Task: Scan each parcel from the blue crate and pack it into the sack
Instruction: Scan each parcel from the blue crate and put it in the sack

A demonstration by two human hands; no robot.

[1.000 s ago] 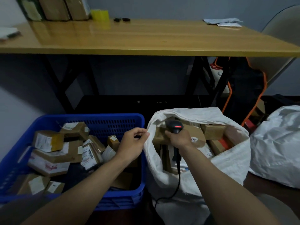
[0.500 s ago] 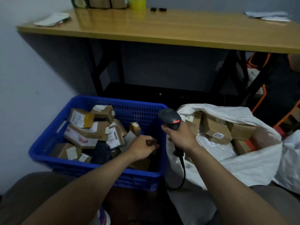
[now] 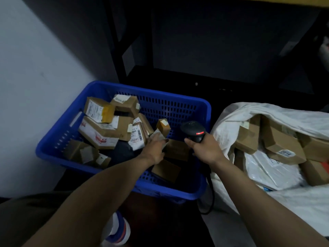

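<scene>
Head view. A blue perforated plastic crate [image 3: 178,104] stands on the floor at the left, beside a pale wall [image 3: 35,68] and in front of a black metal table frame [image 3: 115,41]. It holds a loose heap of brown cardboard parcels with white labels [image 3: 99,129], most of them piled toward its left and far side.

The left hand [image 3: 154,148] is down inside the crate, near its right half. Its fingers are curled against the left end of a small plain brown cardboard parcel [image 3: 178,148] and touch it. The frame is blurred there, so I cannot tell whether the hand has a hold on the parcel.

The right hand [image 3: 204,148] is wrapped tightly around the handle of a black handheld barcode scanner [image 3: 193,131]. The scanner is held upright over the crate's right edge, with a red light showing on its head. A black cable [image 3: 211,196] hangs from it, between crate and sack.

A white woven sack [image 3: 240,118] lies open just right of the crate. Inside it are several brown cardboard boxes, one bearing a label reading 2214 [image 3: 283,145], and a white plastic mailer [image 3: 263,168] in front of them.

A white shoe with blue and orange trim [image 3: 117,230] shows at the lower edge, below the left forearm.
</scene>
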